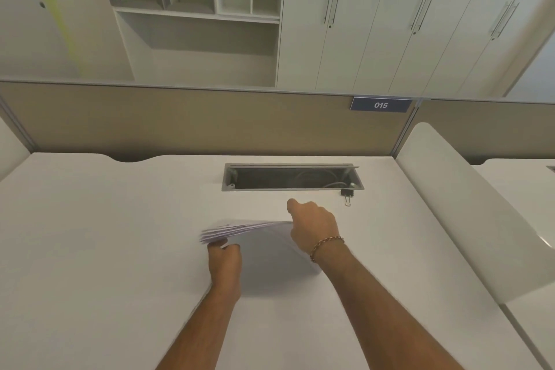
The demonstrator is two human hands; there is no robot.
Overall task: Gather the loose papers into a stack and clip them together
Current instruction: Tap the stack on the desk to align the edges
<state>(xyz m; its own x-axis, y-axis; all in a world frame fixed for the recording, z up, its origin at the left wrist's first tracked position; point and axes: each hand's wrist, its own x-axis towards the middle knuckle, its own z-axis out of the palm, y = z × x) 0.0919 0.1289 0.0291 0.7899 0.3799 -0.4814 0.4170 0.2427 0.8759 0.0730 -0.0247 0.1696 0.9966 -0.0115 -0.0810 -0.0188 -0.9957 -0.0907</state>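
Already both hands are on the papers [264, 249], which are raised off the desk [90, 249] as a loose sheaf between them. The right hand [312, 227] is curled over the far right corner, pinching it, with a beaded bracelet [327, 246] at the wrist. The left hand [225, 261] grips the near left edge, fingers folded under and thumb on top. Just beyond the left hand's fingertips the sheets fan apart, so the edges are not yet squared.

Thin office sheets like these are light, floppy and slick against each other; I judge they will slide out of line unless pinched firmly near the edges and tapped level on the desk. Holding opposite sides, as now, keeps the sag small.

A binder clip [347, 195] lies on the desk a little beyond and to the right of the right hand, near the cable tray [292, 177], touched by neither hand. It probably belongs on one squared edge.
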